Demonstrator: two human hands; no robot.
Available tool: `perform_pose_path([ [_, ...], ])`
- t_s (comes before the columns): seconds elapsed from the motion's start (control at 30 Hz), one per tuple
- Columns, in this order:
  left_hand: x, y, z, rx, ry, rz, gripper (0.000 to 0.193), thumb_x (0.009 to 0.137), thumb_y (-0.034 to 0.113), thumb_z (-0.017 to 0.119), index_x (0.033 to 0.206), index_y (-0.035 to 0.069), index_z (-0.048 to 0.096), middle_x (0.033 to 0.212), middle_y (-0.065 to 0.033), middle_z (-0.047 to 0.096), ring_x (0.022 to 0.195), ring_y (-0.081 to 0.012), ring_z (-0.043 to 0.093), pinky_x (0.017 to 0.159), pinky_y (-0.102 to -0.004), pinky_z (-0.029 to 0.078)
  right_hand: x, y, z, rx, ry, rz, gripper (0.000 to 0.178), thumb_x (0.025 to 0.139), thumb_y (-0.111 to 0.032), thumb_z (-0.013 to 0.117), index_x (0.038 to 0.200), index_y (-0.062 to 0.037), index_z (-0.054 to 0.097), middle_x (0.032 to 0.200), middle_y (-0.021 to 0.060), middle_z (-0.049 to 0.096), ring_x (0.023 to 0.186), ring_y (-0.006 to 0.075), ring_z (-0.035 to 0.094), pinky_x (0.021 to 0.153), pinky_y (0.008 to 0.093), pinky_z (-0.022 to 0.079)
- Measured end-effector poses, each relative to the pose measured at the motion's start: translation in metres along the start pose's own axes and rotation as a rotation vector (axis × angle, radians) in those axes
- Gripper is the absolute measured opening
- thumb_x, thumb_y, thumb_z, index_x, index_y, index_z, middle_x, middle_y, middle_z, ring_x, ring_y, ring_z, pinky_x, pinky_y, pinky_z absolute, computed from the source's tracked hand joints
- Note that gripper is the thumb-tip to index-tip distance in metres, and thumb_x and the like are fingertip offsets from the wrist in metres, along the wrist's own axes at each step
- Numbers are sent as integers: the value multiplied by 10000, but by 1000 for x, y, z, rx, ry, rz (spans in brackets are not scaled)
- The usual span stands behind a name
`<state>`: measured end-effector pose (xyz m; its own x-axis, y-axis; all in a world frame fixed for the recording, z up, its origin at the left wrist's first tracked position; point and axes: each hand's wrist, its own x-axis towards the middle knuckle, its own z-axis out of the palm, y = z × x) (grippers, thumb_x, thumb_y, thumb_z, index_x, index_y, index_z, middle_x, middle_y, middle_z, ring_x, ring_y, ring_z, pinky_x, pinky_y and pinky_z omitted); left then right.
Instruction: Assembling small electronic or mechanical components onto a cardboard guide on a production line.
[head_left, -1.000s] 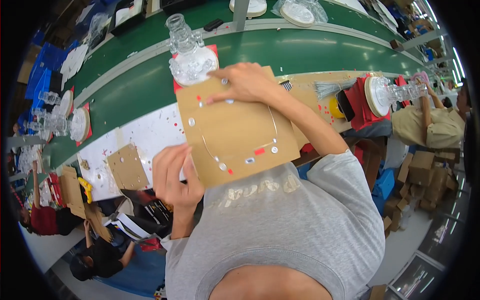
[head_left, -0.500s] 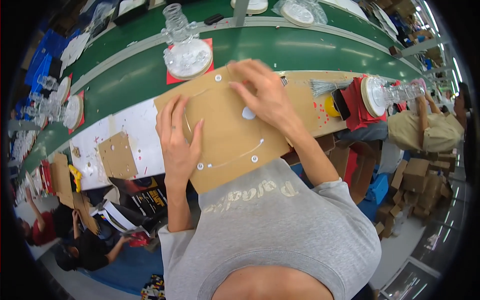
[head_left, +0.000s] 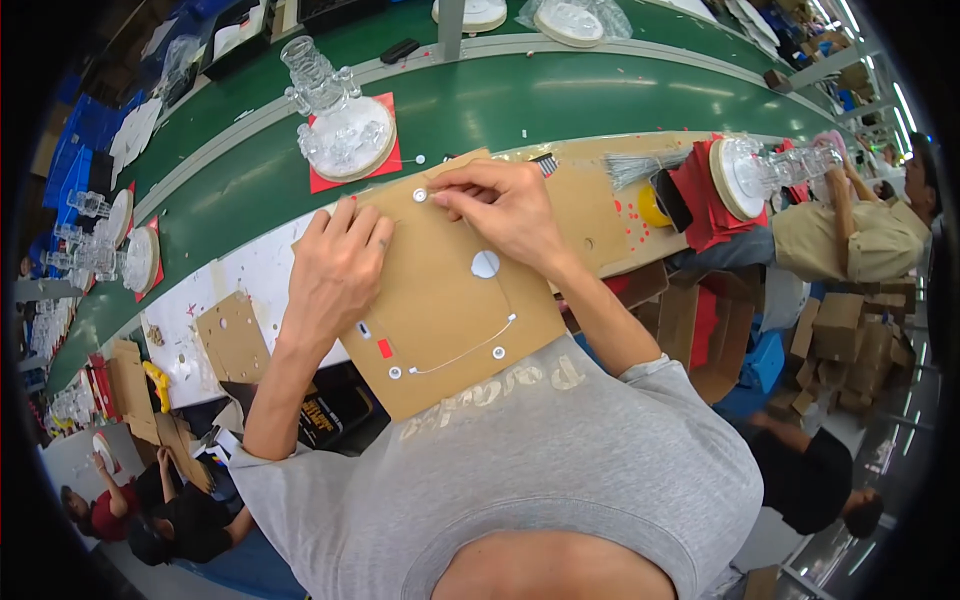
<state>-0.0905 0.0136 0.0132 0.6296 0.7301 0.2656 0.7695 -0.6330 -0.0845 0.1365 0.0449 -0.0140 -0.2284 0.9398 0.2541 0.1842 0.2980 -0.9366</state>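
One square, brown cardboard sheet [head_left: 430, 290] sits slanted at the near middle, by a grey cloth shirt [head_left: 540, 460]. The bare right hand [head_left: 512, 212] has thumb and forefinger together just beside a small, round white disc [head_left: 420, 195] near the sheet's far edge. The bare left hand [head_left: 335, 262] curls over its left side; whether it clamps anything, I cannot tell.
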Motion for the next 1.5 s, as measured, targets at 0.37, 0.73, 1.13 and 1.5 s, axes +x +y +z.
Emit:
perform_pose_path([
  [0.37,-1,15,5,-325,338,-236,196,744,-67,723,901,-4,625,856,-100,593,813,-289,604,678,-391,511,5,-7,13,142,-3,129,95,873,4,753,957,24,795,847,84,766,693,107,719,630,215,571],
  [0.73,-12,27,11,-663,491,-521,126,784,-58,769,901,-13,778,777,-85,689,708,-209,642,619,-320,506,1,9,13,-378,41,-478,164,797,29,757,949,-24,784,745,76,647,614,188,634,535,309,501],
  [1.13,-1,37,13,-709,478,-503,234,764,-64,789,983,12,763,764,-78,674,669,-197,635,595,-314,521,-5,13,10,-457,109,-637,202,738,17,779,921,-67,792,763,55,701,678,208,681,586,315,552],
  [1.5,-4,44,20,-305,488,-263,344,718,-113,732,1023,45,748,776,-90,594,738,-279,605,662,-390,520,-8,13,7,-412,44,-622,168,719,-25,797,880,-66,777,821,73,712,739,252,704,647,351,574],
])
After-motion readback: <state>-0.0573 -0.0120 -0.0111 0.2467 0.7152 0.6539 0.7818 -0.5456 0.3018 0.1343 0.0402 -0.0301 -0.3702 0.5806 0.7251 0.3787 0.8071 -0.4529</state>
